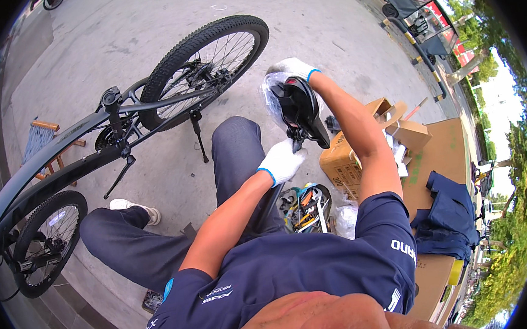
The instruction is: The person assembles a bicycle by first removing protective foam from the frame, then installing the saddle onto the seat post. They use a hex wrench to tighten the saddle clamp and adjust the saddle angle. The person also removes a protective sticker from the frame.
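A black bicycle saddle point(304, 108) is held up in front of me, partly covered by clear plastic wrap point(270, 100). My left hand point(283, 162), in a white glove with a blue cuff, closes round the post below the saddle's clamp. My right hand point(290, 69), gloved the same way, grips the far end of the saddle and the wrap; some of its fingers are hidden. To the left stands a dark bicycle frame point(66, 132) with a rear wheel point(205, 71) and a front wheel point(50, 243). No saddle shows on the frame's seat tube point(111, 99).
An open cardboard box point(343, 165) stands to the right, near a tool tray point(308, 209) with several hand tools. Dark clothing point(444, 213) lies on cardboard point(440, 152). A small wooden folding stool point(45, 146) sits behind the bicycle. A cart point(424, 22) is parked far right.
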`<state>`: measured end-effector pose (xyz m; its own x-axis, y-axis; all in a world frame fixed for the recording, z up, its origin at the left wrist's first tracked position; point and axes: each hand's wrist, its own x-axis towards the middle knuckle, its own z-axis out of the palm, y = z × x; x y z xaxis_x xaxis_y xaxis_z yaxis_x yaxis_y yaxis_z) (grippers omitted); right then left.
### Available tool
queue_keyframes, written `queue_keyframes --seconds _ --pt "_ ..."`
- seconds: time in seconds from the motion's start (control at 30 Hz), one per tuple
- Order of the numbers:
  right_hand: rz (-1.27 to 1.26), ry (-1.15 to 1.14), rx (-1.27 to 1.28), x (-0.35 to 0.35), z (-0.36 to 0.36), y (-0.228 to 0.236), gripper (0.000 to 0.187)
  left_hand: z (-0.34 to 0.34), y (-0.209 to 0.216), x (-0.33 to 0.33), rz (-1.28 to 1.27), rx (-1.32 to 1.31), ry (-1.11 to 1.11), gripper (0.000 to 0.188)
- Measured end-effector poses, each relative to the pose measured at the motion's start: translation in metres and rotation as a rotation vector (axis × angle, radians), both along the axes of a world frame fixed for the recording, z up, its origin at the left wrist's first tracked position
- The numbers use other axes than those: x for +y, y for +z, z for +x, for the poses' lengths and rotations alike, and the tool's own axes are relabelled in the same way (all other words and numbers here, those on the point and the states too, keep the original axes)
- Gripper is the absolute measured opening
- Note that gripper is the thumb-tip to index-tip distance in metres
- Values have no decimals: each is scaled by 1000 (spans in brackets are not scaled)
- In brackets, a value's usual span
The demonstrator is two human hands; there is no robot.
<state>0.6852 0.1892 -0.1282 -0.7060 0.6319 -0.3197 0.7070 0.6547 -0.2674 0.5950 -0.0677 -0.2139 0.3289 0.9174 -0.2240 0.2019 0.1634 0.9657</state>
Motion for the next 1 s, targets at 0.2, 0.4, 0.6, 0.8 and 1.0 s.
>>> queue_keyframes --seconds 0.2,0.4,0.6,0.8,1.0 --pt "-146 -122 -127 -25 52 -78 54 -26 21 -9 -161 -305 -46 33" --pt "-1329 -418 1098 -81 129 -80 67 -48 22 -6 -301 -661 -14 25" --pt "-1216 -813 1515 -191 100 -82 58 -54 17 -9 -351 -924 -130 28" --pt "-711 -856 1387 -235 69 -75 34 -52 1 -11 -334 -1122 -148 28" --pt "946 -1075 1070 -210 267 -62 29 -57 -9 -5 -268 -1311 -147 22"
